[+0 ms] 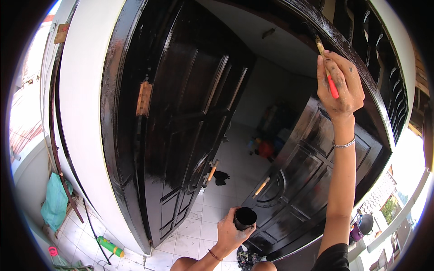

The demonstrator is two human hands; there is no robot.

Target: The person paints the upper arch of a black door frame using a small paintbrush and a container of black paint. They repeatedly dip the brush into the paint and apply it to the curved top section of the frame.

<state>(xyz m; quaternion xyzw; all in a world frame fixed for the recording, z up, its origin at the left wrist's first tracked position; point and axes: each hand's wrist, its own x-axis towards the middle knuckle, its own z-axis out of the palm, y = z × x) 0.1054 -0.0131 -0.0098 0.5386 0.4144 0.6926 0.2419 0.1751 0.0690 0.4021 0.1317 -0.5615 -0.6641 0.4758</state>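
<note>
My right hand is raised at the upper right, its fingers closed around a paintbrush with a red handle end. The dark bristles meet the underside of the black door frame's top beam. Dark smudges mark the fingers. Low in the middle, my left hand grips a small black cup from its left side. The cup's inside looks black; its contents cannot be made out. Two glossy dark panelled doors, the left door and the right door, stand swung apart.
Masking covers a hinge and the door handles. A dark cloth lies on the white tiled floor. A green bag and a green bottle are at the lower left. A crumpled dark bundle lies near my knees.
</note>
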